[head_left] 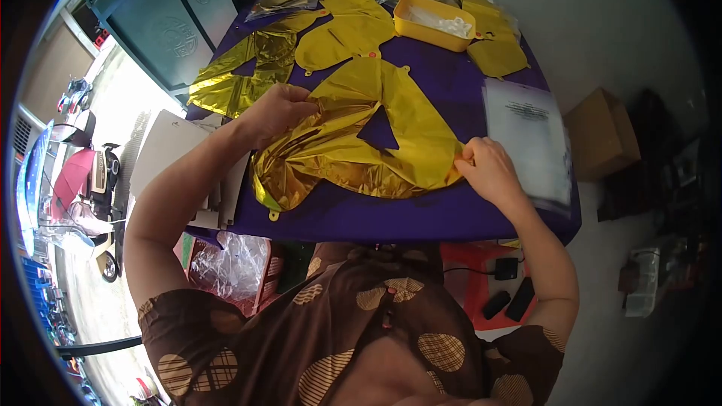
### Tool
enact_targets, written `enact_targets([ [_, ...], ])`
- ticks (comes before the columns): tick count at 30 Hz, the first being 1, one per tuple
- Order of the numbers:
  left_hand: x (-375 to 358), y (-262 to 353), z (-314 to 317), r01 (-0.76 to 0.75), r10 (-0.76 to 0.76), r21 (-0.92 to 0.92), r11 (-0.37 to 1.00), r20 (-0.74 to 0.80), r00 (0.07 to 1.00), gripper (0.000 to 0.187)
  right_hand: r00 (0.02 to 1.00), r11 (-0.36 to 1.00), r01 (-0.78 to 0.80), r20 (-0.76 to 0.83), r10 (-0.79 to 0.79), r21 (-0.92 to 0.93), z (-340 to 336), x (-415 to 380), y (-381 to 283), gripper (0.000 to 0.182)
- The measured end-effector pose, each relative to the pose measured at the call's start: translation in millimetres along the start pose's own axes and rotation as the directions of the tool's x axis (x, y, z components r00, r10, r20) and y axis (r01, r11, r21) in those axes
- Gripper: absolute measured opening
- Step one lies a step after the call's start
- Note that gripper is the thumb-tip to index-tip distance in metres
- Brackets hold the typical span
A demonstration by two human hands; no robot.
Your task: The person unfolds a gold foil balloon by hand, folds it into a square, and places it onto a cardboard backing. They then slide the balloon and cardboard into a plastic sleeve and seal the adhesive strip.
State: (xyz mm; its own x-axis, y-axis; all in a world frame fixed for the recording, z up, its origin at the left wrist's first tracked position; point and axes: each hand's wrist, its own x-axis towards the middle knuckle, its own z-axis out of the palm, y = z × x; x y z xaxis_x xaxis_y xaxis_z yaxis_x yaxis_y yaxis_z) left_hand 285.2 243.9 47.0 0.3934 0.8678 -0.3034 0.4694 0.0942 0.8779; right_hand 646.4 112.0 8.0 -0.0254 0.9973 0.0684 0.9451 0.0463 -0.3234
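brown shirt (pixel 286 338) with tan patterned circles fills the space nearest the camera, and both bare arms reach from it over the desk (pixel 444 218), which is covered with a purple cloth (pixel 466 98). on the near half of the desk, between the two hands, is a gold foil balloon (pixel 417 128) shaped like a letter a, its triangular opening showing the purple beneath. the left hand (pixel 282 111) has its fingers pinched together on the upper left edge of the foil; the right hand (pixel 489 169) is clamped, thumb against fingers, on the lower right corner. creases fan across the balloon's left and lower parts, while its right side is smoother.

just beyond the left hand lies a crinkled foil piece (pixel 274 53), also with a triangular gap. a flatter gold shape (pixel 342 39) rests behind the balloon, near a yellow tray (pixel 432 36) holding small white pieces (pixel 453 25). more gold foil (pixel 498 58) lies to the right of the tray. near the right hand, along the desk's right side, are clear plastic bags (pixel 526 124) with printed text. pale sheets (pixel 177 152) sit at the left edge, and below them a red basket (pixel 272 274) holds crumpled clear plastic (pixel 229 263).
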Motion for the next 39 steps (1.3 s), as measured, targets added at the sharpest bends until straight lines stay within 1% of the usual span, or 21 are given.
enact_targets([
  [2, -9, 10, 2, -0.056, 0.055, -0.020, 0.998, -0.026, 0.998, 0.016, 0.998, 0.988, 0.064, 0.011, -0.066, 0.141, 9, 3, 7, 0.013],
  [4, -17, 18, -3, -0.109, 0.110, 0.020, 0.994, -0.047, 0.993, 0.016, 1.000, 0.930, -0.006, 0.004, 0.005, 0.367, 2, 0, 1, 0.006],
  [5, -22, 23, -6, -0.132, 0.134, 0.040, 0.990, -0.056, 0.989, 0.015, 0.999, 0.879, -0.041, 0.011, 0.041, 0.474, -2, -2, -3, 0.005],
  [8, -41, 43, -13, -0.228, 0.221, -0.044, 0.973, -0.129, 0.967, 0.016, 0.968, 0.823, 0.194, -0.241, -0.071, 0.534, -22, -15, -9, 0.006],
  [9, -52, 56, -16, -0.228, 0.224, -0.002, 0.974, -0.167, 0.960, 0.017, 0.949, 0.806, 0.232, -0.309, -0.065, 0.544, -37, -21, -14, 0.007],
  [10, -57, 61, -21, -0.286, 0.277, -0.028, 0.958, -0.173, 0.945, 0.017, 0.926, 0.790, 0.270, -0.373, -0.056, 0.551, -54, -29, -21, 0.007],
  [12, -62, 67, -34, -0.399, 0.380, -0.077, 0.914, -0.187, 0.906, 0.017, 0.916, 0.656, 0.262, -0.396, 0.061, 0.708, -84, -46, -32, 0.008],
  [15, -79, 83, -39, -0.315, 0.303, -0.101, 0.944, -0.114, 0.946, 0.014, 0.897, 0.674, 0.294, -0.440, 0.052, 0.678, -107, -58, -29, 0.008],
  [18, -68, 73, -40, -0.275, 0.267, 0.138, 0.952, 0.073, 0.961, 0.015, 0.971, 0.723, 0.075, -0.216, 0.104, 0.686, -106, -60, -18, 0.006],
  [19, -63, 65, -30, -0.219, 0.217, 0.072, 0.973, 0.040, 0.975, 0.017, 0.975, 0.723, -0.105, -0.072, 0.210, 0.683, -103, -60, -14, 0.002],
  [20, -59, 59, -21, -0.124, 0.123, 0.028, 0.992, 0.047, 0.991, 0.018, 0.980, 0.751, -0.118, -0.044, 0.193, 0.649, -96, -58, -9, 0.002],
  [22, -47, 43, -10, -0.005, 0.029, -0.155, 0.988, 0.153, 0.988, 0.017, 0.987, 0.804, -0.139, 0.012, 0.162, 0.577, -76, -51, 6, 0.004],
  [25, -17, -5, 1, -0.073, 0.086, -0.085, 0.994, 0.160, 0.983, 0.018, 0.975, 0.821, -0.210, 0.172, 0.139, 0.531, -51, -45, 21, 0.009],
  [28, -9, -15, 6, 0.180, -0.181, 0.021, 0.984, 0.166, 0.969, 0.020, 0.982, 0.974, -0.073, 0.188, 0.033, 0.215, -57, -35, 4, 0.015],
  [29, -13, -14, 13, 0.182, -0.178, -0.026, 0.983, 0.118, 0.977, 0.023, 0.986, 0.985, -0.028, 0.168, -0.001, 0.173, -58, -33, -2, 0.026],
  [30, -11, -14, 12, 0.195, -0.197, 0.031, 0.980, 0.123, 0.973, 0.023, 0.993, 0.987, 0.077, 0.078, -0.088, 0.138, -53, -27, -5, 0.030],
  [32, -6, -16, 8, 0.221, -0.240, 0.148, 0.964, 0.128, 0.962, 0.025, 0.959, 0.961, 0.273, -0.094, -0.268, 0.047, -40, -14, -12, 0.038],
  [33, -4, -16, 7, 0.233, -0.263, 0.205, 0.950, 0.129, 0.956, 0.026, 0.957, 0.955, 0.289, -0.032, -0.287, 0.070, -39, -6, -21, 0.049],
  [36, -3, -11, 6, 0.228, -0.259, 0.220, 0.948, 0.124, 0.958, 0.022, 0.874, 0.876, 0.479, -0.064, -0.482, -0.058, -14, 27, -38, 0.052],
  [37, -4, -7, 6, 0.187, -0.226, 0.274, 0.943, 0.120, 0.967, 0.027, 0.860, 0.860, 0.510, -0.023, -0.511, -0.024, -6, 38, -42, 0.057],
  [39, 0, -14, 3, 0.087, -0.144, 0.394, 0.915, 0.116, 0.983, 0.030, 0.830, 0.826, 0.555, -0.005, -0.558, -0.097, 12, 55, -50, 0.059],
])
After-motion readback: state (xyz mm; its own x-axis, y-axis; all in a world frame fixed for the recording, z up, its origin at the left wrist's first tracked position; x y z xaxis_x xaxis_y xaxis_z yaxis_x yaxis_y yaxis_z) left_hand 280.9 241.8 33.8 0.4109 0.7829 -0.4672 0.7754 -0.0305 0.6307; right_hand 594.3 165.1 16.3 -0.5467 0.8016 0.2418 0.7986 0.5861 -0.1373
